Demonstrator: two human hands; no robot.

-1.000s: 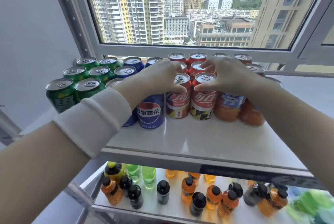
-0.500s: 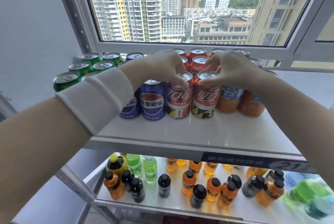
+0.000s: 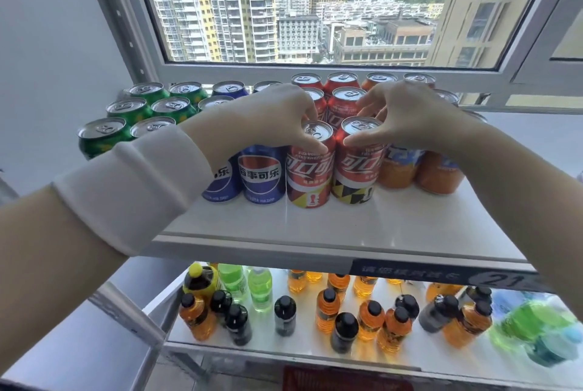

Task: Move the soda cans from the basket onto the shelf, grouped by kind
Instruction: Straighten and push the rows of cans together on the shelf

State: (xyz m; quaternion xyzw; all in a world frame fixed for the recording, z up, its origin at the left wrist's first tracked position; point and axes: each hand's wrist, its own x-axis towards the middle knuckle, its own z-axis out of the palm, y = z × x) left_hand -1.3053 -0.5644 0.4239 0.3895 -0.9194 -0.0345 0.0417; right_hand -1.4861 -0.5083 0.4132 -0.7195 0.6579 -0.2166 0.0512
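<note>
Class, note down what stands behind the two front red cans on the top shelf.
Behind the front red cans stand four back red cans in two rows, tops showing. The left hand and right hand, gripping the front pair, cover part of the middle row.

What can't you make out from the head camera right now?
Basket: outside the head view, so the remaining cans are unknown.
Blue cans: several hidden behind the left hand and sleeve.
Orange cans: tops covered by the right hand.
Front red cans: firmness of each grip unclear.
Lower-right bottles: motion-blurred.
</note>
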